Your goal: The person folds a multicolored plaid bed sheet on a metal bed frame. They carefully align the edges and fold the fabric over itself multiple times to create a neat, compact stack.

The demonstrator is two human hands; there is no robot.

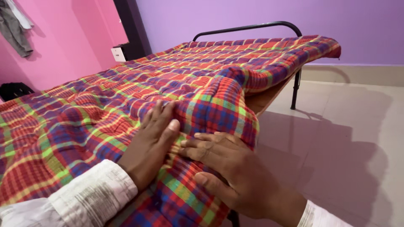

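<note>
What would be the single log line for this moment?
left hand: flat on checked quilt | right hand: flat on quilt fold | bed frame: black metal

The tiled floor (345, 138) right of the bed's right edge lies open to a hand, while the raised quilt fold (219, 105) at that edge and the black metal headrail (252, 27) block passage.

Black metal-framed bed (269, 27) under a plaid quilted mattress (126, 92), edge bunched up.

Plaid quilt (126, 96) spread over metal-frame bed (252, 28). Left hand (149, 145) & right hand (229, 168) pressed flat on bunched quilt edge, fingers nearly touching. Tiled floor (345, 138) at right.
</note>
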